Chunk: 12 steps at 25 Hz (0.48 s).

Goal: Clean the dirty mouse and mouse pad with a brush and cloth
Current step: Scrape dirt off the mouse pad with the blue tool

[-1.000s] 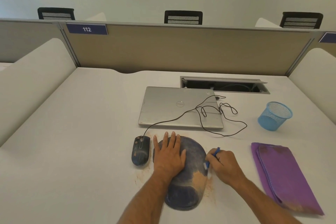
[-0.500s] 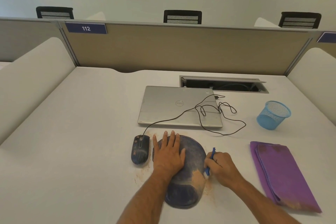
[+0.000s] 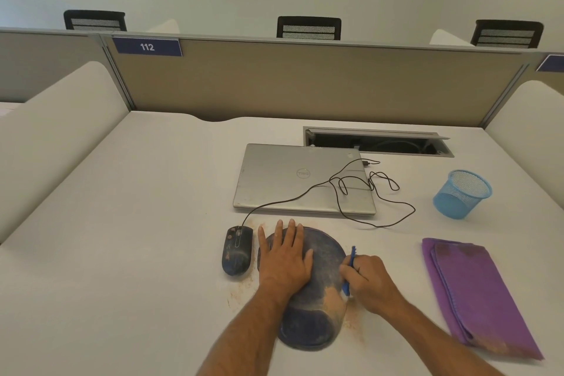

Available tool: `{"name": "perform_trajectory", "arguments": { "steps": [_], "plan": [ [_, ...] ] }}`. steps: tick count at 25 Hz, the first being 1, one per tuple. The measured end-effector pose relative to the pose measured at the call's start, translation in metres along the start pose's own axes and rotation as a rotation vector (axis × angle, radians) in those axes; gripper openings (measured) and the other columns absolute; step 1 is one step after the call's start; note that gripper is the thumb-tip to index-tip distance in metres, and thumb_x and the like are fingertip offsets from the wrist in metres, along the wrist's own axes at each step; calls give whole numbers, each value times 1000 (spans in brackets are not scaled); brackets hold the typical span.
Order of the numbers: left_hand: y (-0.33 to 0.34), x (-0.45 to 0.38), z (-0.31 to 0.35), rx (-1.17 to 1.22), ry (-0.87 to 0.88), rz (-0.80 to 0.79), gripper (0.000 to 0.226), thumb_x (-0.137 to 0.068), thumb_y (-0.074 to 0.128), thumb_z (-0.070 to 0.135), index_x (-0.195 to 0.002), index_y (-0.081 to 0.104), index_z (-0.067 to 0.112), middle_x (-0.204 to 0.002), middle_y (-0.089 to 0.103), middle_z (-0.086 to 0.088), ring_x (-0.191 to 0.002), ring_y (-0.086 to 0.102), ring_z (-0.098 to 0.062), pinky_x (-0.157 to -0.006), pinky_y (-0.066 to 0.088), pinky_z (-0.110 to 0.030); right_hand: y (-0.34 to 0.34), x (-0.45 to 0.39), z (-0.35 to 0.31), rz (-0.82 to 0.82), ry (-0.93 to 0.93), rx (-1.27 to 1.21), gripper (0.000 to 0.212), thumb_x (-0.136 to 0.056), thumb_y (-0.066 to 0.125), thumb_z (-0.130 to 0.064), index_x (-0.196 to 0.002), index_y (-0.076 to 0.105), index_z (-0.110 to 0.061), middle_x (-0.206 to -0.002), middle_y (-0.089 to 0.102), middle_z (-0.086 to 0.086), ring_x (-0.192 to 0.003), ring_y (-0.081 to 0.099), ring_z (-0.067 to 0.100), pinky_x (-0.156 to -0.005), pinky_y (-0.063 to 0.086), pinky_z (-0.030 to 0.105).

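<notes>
A dark blue mouse pad (image 3: pixel 317 314) with orange-brown dust lies on the white desk. My left hand (image 3: pixel 285 256) rests flat on its upper part, fingers straight. My right hand (image 3: pixel 367 282) grips a small blue brush (image 3: pixel 351 268); its white bristles touch a dusty patch at the pad's right edge. A black wired mouse (image 3: pixel 237 250), also dust-stained, sits just left of the pad. A folded purple cloth (image 3: pixel 473 293) with a dirty near corner lies to the right.
A closed silver laptop (image 3: pixel 293 180) lies behind the pad, the mouse cable (image 3: pixel 366 192) looped over it. A blue mesh cup (image 3: pixel 462 194) stands at the right. An open cable tray (image 3: pixel 377 143) and a partition are behind. Dust is scattered on the desk around the pad.
My right hand with the brush has moved a little leftward, onto the pad's right edge. My left hand stays flat on the pad.
</notes>
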<state>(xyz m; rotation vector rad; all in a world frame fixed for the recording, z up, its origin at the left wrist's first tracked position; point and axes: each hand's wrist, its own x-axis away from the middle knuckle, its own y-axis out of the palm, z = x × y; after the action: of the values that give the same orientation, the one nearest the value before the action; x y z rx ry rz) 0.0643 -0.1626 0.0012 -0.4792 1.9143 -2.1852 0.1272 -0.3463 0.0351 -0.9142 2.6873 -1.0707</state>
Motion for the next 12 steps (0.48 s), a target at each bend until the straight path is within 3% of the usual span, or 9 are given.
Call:
{"name": "perform_trajectory", "arguments": {
  "steps": [2, 6, 9, 12],
  "plan": [
    [0, 0, 0, 5, 0, 7, 80, -90, -8, 60, -160, -2, 23, -169, -4, -1, -154, -12, -27, -115, -18, -64, -1, -2, 0, 48, -36, -15, 37, -93, 53, -15, -58, 63, -9, -57, 62, 7, -52, 57, 15, -54, 47, 29],
    [0, 0, 0, 8, -1, 4, 79, -91, -5, 60, -160, -2, 23, -169, -5, -1, -154, -12, -27, -115, -19, -64, 3, -2, 0, -12, -24, 3, 39, -90, 52, -18, -52, 55, -12, -51, 56, 7, -47, 50, 12, -50, 42, 35],
    [0, 1, 1, 13, 1, 13, 80, -90, -6, 60, -161, -1, 22, -169, -4, -1, -154, -11, -27, -115, -19, -64, 6, -1, 2, 55, -40, -21, 41, -92, 53, -20, -54, 60, -9, -57, 62, 10, -51, 58, 17, -55, 48, 38],
    [-1, 2, 2, 20, -3, 15, 78, -92, -4, 59, -161, 0, 22, -169, -3, 0, -154, -10, -27, -114, -19, -64, 7, 1, -1, -19, -46, 19, 39, -86, 50, -23, -51, 56, -6, -54, 59, 11, -47, 53, 17, -53, 45, 41]
  ]
}}
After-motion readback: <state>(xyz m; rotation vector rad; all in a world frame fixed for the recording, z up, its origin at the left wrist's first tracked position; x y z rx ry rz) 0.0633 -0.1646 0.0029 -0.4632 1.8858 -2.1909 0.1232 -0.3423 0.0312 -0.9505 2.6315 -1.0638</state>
